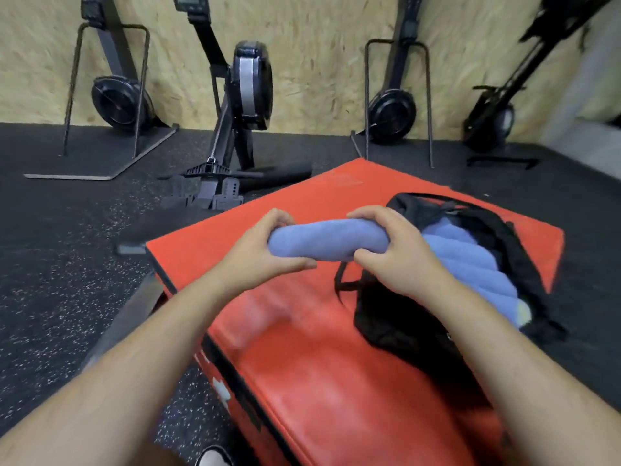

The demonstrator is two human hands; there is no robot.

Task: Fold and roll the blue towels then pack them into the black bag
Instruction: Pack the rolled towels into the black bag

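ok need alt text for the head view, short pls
Seen from above, a person's left hand and right hand grip the ends of a rolled blue towel over a red padded box. Beside it lies an open black bag holding more rolled blue towels; rowing machines stand behind.

Gym or training hall. Evidence: beyond the fingers (280,216), rowing machines (252,82) stand upended along a chipboard wall (319,45), flywheel housings low and rails pointing up. Left of the fingers and lower, black rubber flooring (67,264) with pale flecks. Directly beneath the fingers, a red padded jump box (302,381) with black edging.
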